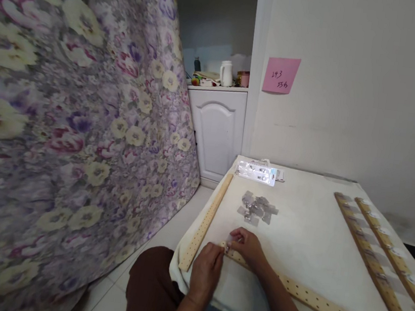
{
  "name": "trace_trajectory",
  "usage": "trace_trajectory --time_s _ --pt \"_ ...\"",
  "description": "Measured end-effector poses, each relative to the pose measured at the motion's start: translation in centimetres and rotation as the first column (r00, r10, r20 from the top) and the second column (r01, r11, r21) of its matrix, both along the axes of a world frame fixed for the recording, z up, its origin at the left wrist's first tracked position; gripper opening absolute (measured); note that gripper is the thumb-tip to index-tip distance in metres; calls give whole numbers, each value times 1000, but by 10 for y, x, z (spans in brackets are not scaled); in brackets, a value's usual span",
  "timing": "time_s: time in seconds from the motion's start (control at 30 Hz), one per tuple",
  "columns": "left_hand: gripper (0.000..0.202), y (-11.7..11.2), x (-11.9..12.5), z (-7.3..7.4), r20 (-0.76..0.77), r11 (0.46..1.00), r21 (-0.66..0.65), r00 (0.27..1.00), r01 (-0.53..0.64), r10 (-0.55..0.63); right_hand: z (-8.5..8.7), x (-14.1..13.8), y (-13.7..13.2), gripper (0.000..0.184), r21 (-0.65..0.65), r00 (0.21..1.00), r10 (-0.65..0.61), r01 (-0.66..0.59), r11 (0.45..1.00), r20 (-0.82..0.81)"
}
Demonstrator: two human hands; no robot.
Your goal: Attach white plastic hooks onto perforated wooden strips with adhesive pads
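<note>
Your left hand (pixel 206 272) and your right hand (pixel 247 247) are close together near the front left corner of the table (pixel 307 240). Your right hand pinches a little clear bag (pixel 229 241) with its fingertips. Your left hand is curled up just beside it, and I cannot tell if it grips anything.

The bag sits right at the end of a long wooden strip (pixel 325 306). This strip is pale and thin, with rows of small holes all along it. It lies along the front edge of the table and runs off toward the front right corner.

A second strip (pixel 206 221) lies along the left edge. Two more strips (pixel 370 258) lie side by side near the right edge, with little bags set on them.

A pile of little bags (pixel 257 208) lies in the middle of the table, toward the left. What is inside them is too small to tell. A flat clear pack (pixel 257 172) lies at the back edge, with small shiny bits in it.
</note>
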State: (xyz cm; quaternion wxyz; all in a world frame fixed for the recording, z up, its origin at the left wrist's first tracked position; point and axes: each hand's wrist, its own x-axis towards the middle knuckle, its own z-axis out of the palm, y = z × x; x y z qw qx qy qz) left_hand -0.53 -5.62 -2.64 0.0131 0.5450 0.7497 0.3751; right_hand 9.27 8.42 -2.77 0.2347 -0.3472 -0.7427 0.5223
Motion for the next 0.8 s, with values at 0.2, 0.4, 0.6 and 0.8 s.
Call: trace_trajectory --time_s 0.2,0.4,0.6,0.8 --pt "19 -1 1 2 6 1000 27 1000 6 -6 2 2 0 23 -6 998 -20 20 1000 -65" --pt "17 -2 0 0 27 998 65 1000 2 -4 2 5 0 18 94 991 -103 111 989 -83" --pt "17 -5 -1 1 39 995 99 999 5 -9 0 8 4 17 100 984 -157 165 981 -81" --pt "16 -5 -2 2 56 989 149 998 22 -31 4 25 37 22 281 943 -319 283 917 90"
